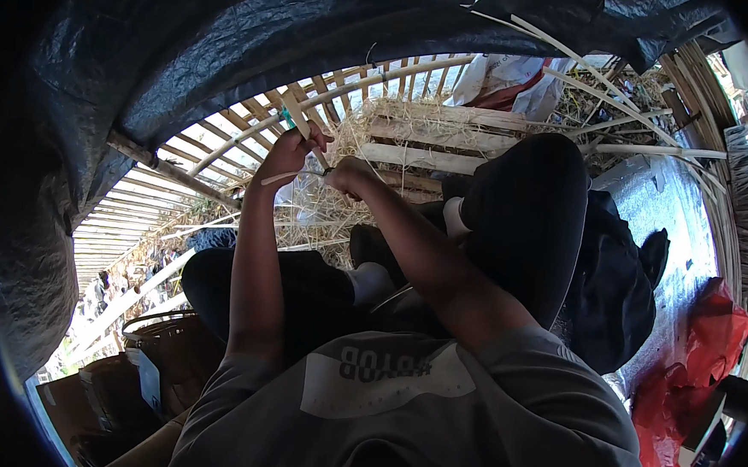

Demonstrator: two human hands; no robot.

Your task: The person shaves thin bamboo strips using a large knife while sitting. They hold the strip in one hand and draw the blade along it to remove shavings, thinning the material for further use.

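Both arms stretch out ahead over the knees; the left hand [286, 153] is curled tight around a pale bamboo strip [300, 119], gripping it near its lower part so the strip rises tilted up and away from the fist; a small teal band shows on the strip just above the fingers; a thinner pale sliver [280, 177] pokes out sideways below the left hand, running across toward the right hand [349, 174]; the right hand is closed too, knuckles up, pinching the end of that sliver, though whether a blade sits in the fist I cannot tell, it is too small and shadowed; the two hands sit just beside each other, nearly touching at the fingertips.

Under and beyond the hands lies a heap of straw-like shavings [323, 218], spilling over a wooden pallet [423, 138]; a railing of bamboo slats [226, 139] curves behind the hands, bright daylight through its gaps; a dark tarpaulin [232, 28] sags overhead; the person sits with dark trousers [530, 209] drawn up, white socks showing; off to the right, well apart from the hands, a red plastic bag [691, 373] slumps on the floor; at lower left sits a brown basket [170, 341].
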